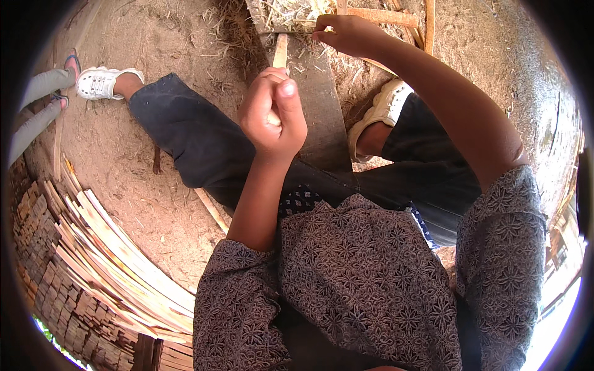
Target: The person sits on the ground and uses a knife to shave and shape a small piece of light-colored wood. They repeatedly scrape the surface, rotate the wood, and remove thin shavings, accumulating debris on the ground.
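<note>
My left hand [274, 114] is closed in a fist around a pale wooden strip [281, 52], thumb pressed on top. The strip's far end reaches the edge of a flat wooden piece [265, 23] heaped with shavings [297, 11]. At that piece's right side my right hand [346, 36] has its fingers curled together; what they hold, if anything, is too small to make out. Between my legs runs a broad greyish plank [323, 114], passing below the left hand.
More wooden strips [383, 17] lie at the far right. A long bundle of split strips [124, 260] rests at the lower left beside stacked wood [68, 309]. Another person's legs and sandalled feet [46, 89] show at the far left. Shavings litter the dirt floor [167, 43].
</note>
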Action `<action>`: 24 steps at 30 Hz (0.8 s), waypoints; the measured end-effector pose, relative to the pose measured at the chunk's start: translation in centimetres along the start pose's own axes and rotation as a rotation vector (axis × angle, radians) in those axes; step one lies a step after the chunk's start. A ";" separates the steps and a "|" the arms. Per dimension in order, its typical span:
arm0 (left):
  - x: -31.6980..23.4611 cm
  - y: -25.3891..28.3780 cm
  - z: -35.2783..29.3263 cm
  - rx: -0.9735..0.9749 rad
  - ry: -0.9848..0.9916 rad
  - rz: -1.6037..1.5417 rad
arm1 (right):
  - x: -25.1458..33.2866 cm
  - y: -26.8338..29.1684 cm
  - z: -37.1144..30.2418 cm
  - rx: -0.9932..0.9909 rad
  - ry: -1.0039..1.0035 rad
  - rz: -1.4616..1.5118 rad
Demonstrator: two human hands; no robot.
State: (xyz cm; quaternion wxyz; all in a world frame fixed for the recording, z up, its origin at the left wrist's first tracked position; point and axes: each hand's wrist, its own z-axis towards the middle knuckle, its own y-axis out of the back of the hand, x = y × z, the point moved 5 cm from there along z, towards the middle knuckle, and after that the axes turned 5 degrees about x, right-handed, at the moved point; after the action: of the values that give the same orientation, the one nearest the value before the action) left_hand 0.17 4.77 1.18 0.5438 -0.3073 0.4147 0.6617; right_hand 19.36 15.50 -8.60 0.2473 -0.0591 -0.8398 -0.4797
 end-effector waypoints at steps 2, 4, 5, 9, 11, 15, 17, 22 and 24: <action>0.1 0.4 0.1 0.033 -0.075 -0.034 | 1.0 0.0 -0.9 0.009 0.007 0.082; 0.3 1.0 -0.1 0.006 0.014 -0.030 | 4.0 0.8 -2.6 0.057 0.051 0.144; 0.4 1.3 -0.3 -0.006 0.059 -0.028 | 6.0 1.9 -3.7 0.094 0.085 0.165; 0.1 0.8 0.3 -0.019 0.059 -0.052 | 4.2 0.9 -2.8 0.004 0.078 0.041; 0.1 0.7 0.6 0.010 0.043 -0.042 | 1.5 0.7 -0.7 -0.028 0.036 0.000; 0.8 1.1 0.5 -0.025 0.001 -0.095 | 1.5 0.9 -1.0 0.049 -0.029 0.011; 0.7 1.2 0.5 -0.037 0.015 -0.071 | 3.9 2.1 -2.1 0.084 0.002 0.091; 0.2 0.9 1.1 -0.017 0.039 -0.088 | 3.5 1.0 -3.2 0.008 0.108 0.071; 0.4 0.7 1.1 -0.007 -0.003 -0.110 | 0.0 0.5 -1.3 0.060 -0.076 0.045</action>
State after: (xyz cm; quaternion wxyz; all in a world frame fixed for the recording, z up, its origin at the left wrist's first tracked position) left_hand -0.51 5.87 1.49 0.5789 -0.3304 0.3942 0.6328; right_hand 20.03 14.68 -7.67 0.2277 -0.0884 -0.8611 -0.4459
